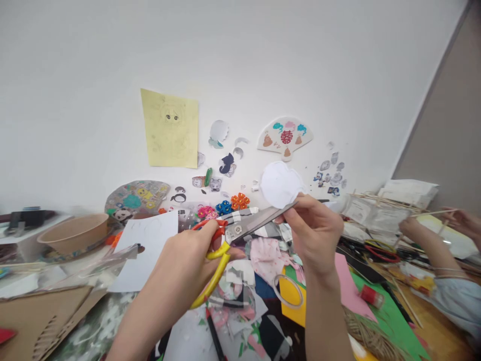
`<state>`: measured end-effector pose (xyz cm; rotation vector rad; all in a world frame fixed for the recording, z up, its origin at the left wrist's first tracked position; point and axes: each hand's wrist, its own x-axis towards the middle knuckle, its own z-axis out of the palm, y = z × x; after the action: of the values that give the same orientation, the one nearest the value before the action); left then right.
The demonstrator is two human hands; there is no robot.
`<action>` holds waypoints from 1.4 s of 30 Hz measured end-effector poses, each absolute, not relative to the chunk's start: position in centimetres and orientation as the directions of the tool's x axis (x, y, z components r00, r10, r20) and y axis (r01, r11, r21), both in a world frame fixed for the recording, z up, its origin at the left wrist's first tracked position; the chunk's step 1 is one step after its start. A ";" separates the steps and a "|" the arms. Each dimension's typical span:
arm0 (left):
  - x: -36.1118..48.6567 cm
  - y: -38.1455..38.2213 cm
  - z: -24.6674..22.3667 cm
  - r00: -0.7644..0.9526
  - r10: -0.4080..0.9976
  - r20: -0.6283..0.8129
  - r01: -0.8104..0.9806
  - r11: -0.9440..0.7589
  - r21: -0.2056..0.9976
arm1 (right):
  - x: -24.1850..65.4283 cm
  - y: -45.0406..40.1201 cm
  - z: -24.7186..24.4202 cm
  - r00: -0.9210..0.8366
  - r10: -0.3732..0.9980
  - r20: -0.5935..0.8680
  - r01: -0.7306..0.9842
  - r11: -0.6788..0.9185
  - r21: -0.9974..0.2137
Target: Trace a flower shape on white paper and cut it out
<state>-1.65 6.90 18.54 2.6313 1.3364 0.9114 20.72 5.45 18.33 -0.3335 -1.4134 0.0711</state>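
A pair of scissors (pixel 217 260) with red and yellow handles is in my left hand (pixel 191 255), whose fingers are wrapped round the grips. Its blades point up to the right and look parted slightly. My right hand (pixel 315 228) pinches a round white piece (pixel 280 184) by its lower right edge, with the blade tips close to its underside. Part of that piece's edge is hidden behind my right fingers. Below both hands lie paper and fabric scraps, a pink spotted cloth (pixel 266 255) and a clear ring (pixel 288 291).
A brown bowl (pixel 75 234) and cardboard (pixel 48 313) are at left, near white paper (pixel 146 250). Twine (pixel 370 331) and green paper (pixel 398 316) lie at right. Another person's hands (pixel 421 233) hold thin sticks at far right. Stickers and a fan shape (pixel 285 135) are on the wall.
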 end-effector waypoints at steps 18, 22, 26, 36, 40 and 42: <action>-1.8 6.8 19.1 0.379 0.806 0.455 0.802 -0.531 0.273 | 20.8 5.4 18.2 0.169 0.309 0.936 0.138 0.933 -0.333; -1.8 6.8 19.2 0.376 0.814 0.443 0.806 -0.523 0.276 | 20.7 5.4 18.3 0.157 0.303 0.940 0.129 0.937 -0.324; -1.7 6.7 19.4 0.383 0.809 0.446 0.795 -0.535 0.286 | 20.3 5.4 18.3 0.125 0.296 0.947 0.111 0.944 -0.310; -1.7 7.0 19.3 0.372 0.813 0.448 0.809 -0.521 0.273 | 20.2 5.4 18.2 0.125 0.342 0.931 0.095 0.930 -0.355; -1.7 6.8 19.4 0.370 0.822 0.432 0.810 -0.514 0.284 | 20.0 5.4 18.2 0.139 0.328 0.935 0.106 0.933 -0.343; -1.7 6.7 19.6 0.369 0.824 0.430 0.812 -0.511 0.282 | 19.9 5.4 18.2 0.141 0.335 0.932 0.103 0.931 -0.350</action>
<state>-1.69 6.66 19.56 2.5804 1.5419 0.8320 19.94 5.38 18.16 -0.3691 -1.4290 0.1729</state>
